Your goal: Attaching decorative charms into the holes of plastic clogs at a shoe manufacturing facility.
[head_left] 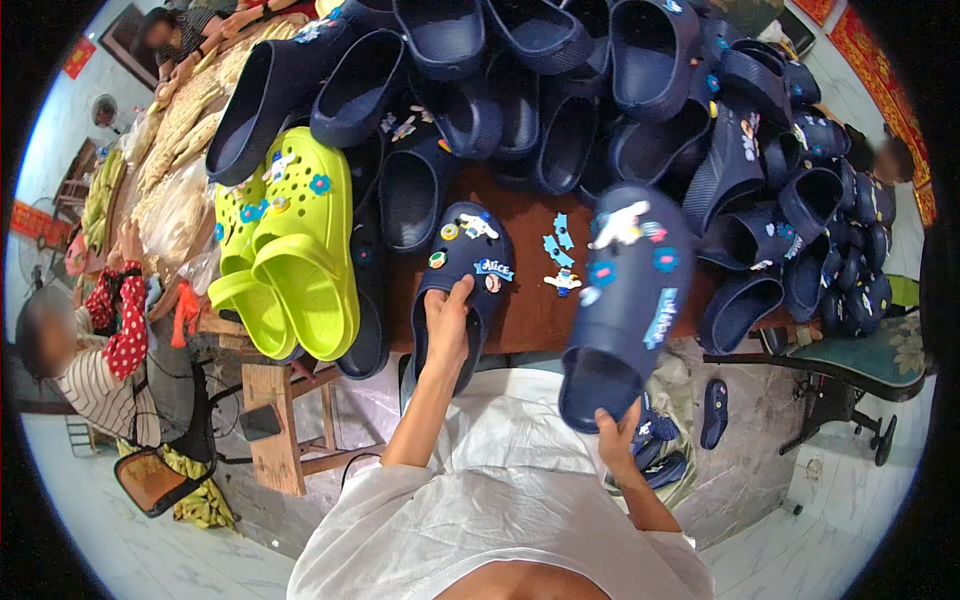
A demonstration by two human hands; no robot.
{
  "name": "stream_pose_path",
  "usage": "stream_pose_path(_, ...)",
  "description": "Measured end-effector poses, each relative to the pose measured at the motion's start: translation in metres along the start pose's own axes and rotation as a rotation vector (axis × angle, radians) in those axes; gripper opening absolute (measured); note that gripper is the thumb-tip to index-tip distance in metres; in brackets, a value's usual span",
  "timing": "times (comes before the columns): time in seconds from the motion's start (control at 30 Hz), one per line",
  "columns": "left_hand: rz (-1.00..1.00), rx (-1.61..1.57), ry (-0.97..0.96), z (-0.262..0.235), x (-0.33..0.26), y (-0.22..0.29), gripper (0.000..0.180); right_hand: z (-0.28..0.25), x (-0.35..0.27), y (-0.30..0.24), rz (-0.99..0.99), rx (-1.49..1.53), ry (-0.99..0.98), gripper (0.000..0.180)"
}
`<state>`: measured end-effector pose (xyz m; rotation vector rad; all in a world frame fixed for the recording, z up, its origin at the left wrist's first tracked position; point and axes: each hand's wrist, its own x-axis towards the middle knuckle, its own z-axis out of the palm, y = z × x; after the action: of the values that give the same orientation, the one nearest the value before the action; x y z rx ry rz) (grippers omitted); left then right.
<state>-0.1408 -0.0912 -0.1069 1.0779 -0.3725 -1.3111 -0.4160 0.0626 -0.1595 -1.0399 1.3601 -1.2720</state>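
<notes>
My left hand [446, 330] is closed on a navy clog [463, 235], thumb on top near its opening. Colourful charms, among them a lettered blue banner, dot that clog's upper. In my right hand [618, 438] is a second navy clog [632, 285], gripped by the heel and slightly blurred. A white figure charm, blue flowers and a lettered strip decorate it. Between the two clogs, a few loose blue and white charms [560, 245] lie on the reddish-brown table [535, 335].
Navy clogs [555, 140] pile up along the table's far side and right. Lime-green clogs [305, 250] stand at left, beside a wooden stool [270, 430]. A chair [850, 360] is at right. Other people sit at left, far left and far right. More clogs [660, 465] lie below the table.
</notes>
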Motion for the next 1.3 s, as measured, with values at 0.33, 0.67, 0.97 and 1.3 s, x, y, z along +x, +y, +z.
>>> stream_pose_path(0.33,-0.022,0.068,-0.005,0.007,0.030,0.002,0.025,0.076,0.014,-0.021,0.127,0.090,-0.252,0.059)
stream_pose_path(0.67,0.512,0.597,0.034,0.012,-0.042,-0.015,0.057,0.101,0.015,-0.025,0.116,0.089,-0.239,0.058)
stream_pose_path(0.97,0.617,0.869,-0.043,0.008,-0.044,-0.006,0.045,0.084,0.005,-0.015,-0.025,-0.051,-0.267,0.056)
stream_pose_path(1.3,0.621,0.684,0.009,-0.007,-0.046,-0.013,0.035,0.067,0.160,-0.033,-0.672,-0.820,-0.077,0.039)
